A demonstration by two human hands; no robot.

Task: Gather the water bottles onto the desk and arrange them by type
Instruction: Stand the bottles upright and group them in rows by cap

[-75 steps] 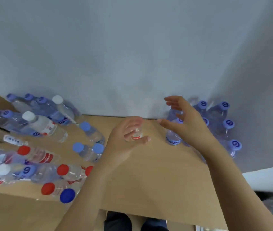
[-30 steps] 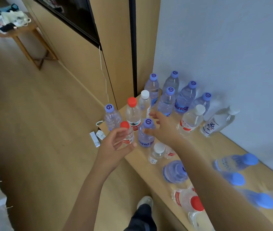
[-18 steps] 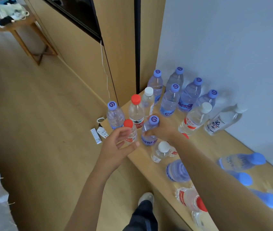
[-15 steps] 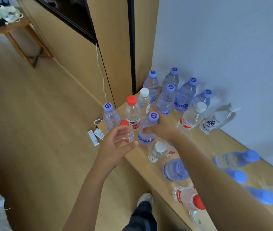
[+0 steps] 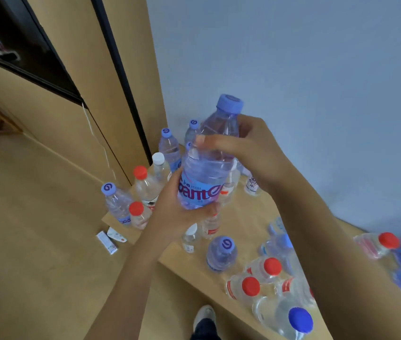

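Plainly, the move to come turned on the bottle (image 5: 206, 173) lifted between both hands: it hung above the near-left part of the desk (image 5: 243, 217), clear of the top, its long axis close to upright with the lilac cap (image 5: 229, 104) tipped a little to the right and away from the person. The right hand (image 5: 253, 148) gripped the shoulder and upper body from the right side, thumb laid across the front and fingers curled behind, while the left hand (image 5: 182, 209) cupped the lower body and base from below and left, fingers wrapped round the blue label. Neither hand was spread or idle; both were closed on this one bottle, the right higher, the left lower and nearer the floor side. Beyond and below it, toward the wall, stood the lilac-capped group (image 5: 170, 146), partly hidden by the held bottle, so that group looked like the matching type and lay forward of the hands. Left of the hands stood two red-capped bottles (image 5: 143, 185) and another lilac-capped one (image 5: 116, 202) at the desk's end. A white-capped bottle (image 5: 160, 165) stood behind them. To the right, well apart from the hands, more bottles lay on their sides unsorted (image 5: 263, 278). Setting the bottle down would probably call for a short reach forward and a descent along its own axis, the left hand releasing first.
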